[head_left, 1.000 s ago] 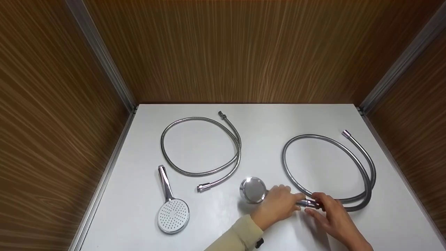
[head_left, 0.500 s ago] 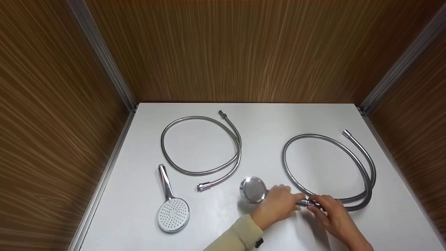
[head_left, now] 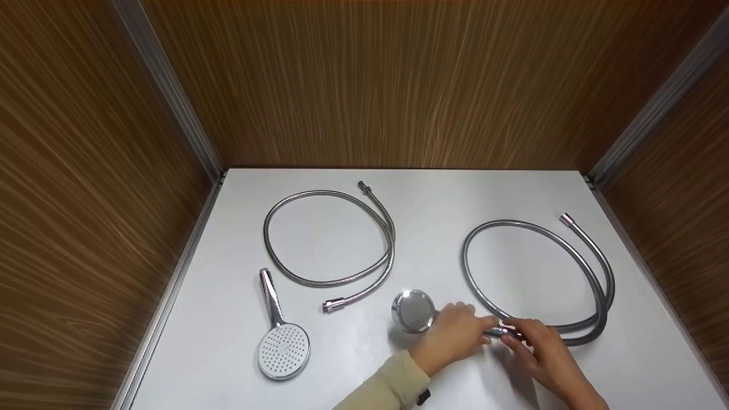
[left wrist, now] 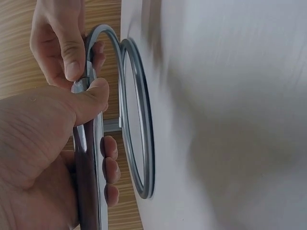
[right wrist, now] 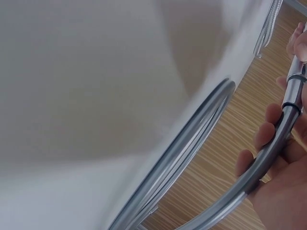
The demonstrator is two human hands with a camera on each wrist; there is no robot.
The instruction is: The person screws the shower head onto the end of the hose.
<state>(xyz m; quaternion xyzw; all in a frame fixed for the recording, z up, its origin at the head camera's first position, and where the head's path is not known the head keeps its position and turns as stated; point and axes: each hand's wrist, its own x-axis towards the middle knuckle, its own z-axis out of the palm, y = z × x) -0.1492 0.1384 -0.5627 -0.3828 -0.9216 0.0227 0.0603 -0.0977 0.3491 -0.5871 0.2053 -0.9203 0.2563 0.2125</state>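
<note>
My left hand (head_left: 453,336) grips the chrome handle (left wrist: 87,167) of a hand shower (head_left: 414,311), whose round head points left above the white table. My left thumb lies along the handle near its lower end. My right hand (head_left: 544,356) holds a smooth grey shower hose (right wrist: 256,172) just behind its metal connector (right wrist: 291,91), with fingers curled round it. The connector sits in line with the handle end, right up against it. From there the hose bends down to a loop on the table, its other end fitting (head_left: 565,218) lying at the right.
Another hand shower (head_left: 283,351) lies face up at the left of the white table (head_left: 438,228). Behind it a coiled ribbed metal hose (head_left: 327,283) rests with its end nut (head_left: 334,305) toward the front. Wood-grain panels (head_left: 364,85) enclose the back and sides.
My right fingers and thumb have shifted slightly left and closed in on the connector at the handle's end. The left hand and the hand shower have stayed in place.
</note>
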